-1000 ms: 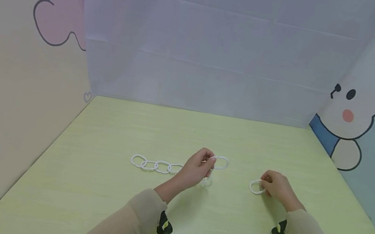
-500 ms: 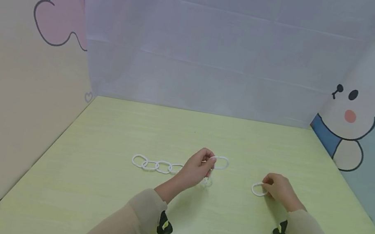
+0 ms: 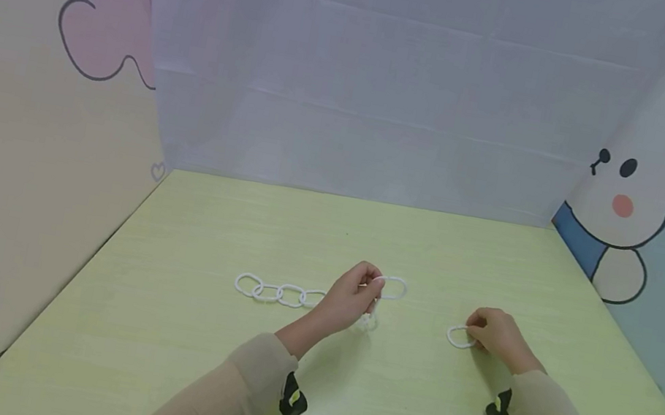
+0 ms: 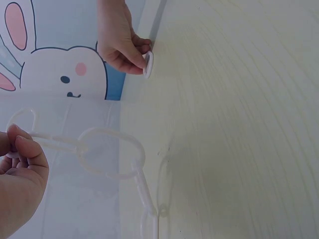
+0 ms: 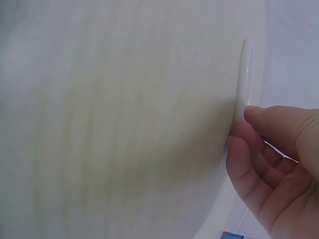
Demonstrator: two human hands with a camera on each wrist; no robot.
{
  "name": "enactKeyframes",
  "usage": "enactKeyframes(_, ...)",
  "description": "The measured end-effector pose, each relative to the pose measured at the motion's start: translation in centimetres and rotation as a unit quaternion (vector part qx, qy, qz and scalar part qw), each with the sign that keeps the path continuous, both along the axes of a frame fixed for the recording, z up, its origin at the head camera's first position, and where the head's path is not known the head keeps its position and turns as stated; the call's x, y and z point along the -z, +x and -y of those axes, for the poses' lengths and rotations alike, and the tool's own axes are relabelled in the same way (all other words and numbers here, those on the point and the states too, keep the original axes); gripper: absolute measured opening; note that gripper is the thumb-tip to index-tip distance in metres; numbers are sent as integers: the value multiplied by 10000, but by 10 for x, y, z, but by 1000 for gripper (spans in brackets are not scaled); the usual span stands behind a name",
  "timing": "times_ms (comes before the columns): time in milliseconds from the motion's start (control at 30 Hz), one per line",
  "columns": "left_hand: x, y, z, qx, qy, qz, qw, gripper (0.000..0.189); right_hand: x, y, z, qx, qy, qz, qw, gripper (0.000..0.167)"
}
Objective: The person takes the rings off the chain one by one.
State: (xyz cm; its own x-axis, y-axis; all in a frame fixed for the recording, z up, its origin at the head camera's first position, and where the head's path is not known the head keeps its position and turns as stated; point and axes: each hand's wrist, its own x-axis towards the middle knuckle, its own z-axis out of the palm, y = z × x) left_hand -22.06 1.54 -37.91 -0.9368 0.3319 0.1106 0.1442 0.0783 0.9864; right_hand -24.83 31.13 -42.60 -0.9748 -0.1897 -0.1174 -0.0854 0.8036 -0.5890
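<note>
My left hand (image 3: 350, 296) pinches the end link of a white plastic chain between thumb and fingers. That link points to the right, while more links hang below the hand. The chain (image 4: 142, 186) drops towards the table in the left wrist view, and its other part lies on the table to the left, partly hidden behind the hand. On the right, a single loose white chain link (image 5: 242, 82) is pinched between the thumb and fingers of my right hand (image 3: 500, 336). It appears edge-on in the right wrist view. A gap separates it from the chain.
Both hands are over a pale yellow-green table (image 3: 198, 362). Behind it hangs a pale, creased backdrop (image 3: 366, 95). Side panels with cartoon figures border the left and right. A small black camera (image 3: 293, 399) sits at the left wrist, another black camera (image 3: 499, 411) at the right.
My right hand has shifted slightly right and nearer to me with the loose link. The left hand keeps its grip on the chain, almost still.
</note>
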Motion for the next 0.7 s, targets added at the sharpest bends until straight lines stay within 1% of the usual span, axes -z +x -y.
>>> enactKeyframes(67, 0, 0, 0, 17, 18, -1, 10000, 17, -1, 0, -1, 8, -30, 21, 10000, 3)
enactKeyframes(200, 0, 0, 1, 49, 70, 24, 10000, 19, -4, 1, -2, 113, -80, 68, 9999, 8)
enactKeyframes(400, 0, 0, 0, 53, 158, 37, 9999, 16, -14, 2, -3, 81, -13, -164, 9998, 13)
enactKeyframes(567, -1, 1, 0, 52, 117, 34, 9999, 17, -22, 3, 1, 119, -45, -256, 9996, 17)
enactKeyframes(700, 0, 2, 0, 35, 84, 10, 10000, 15, -28, 3, 5, 143, -53, -445, 9989, 19)
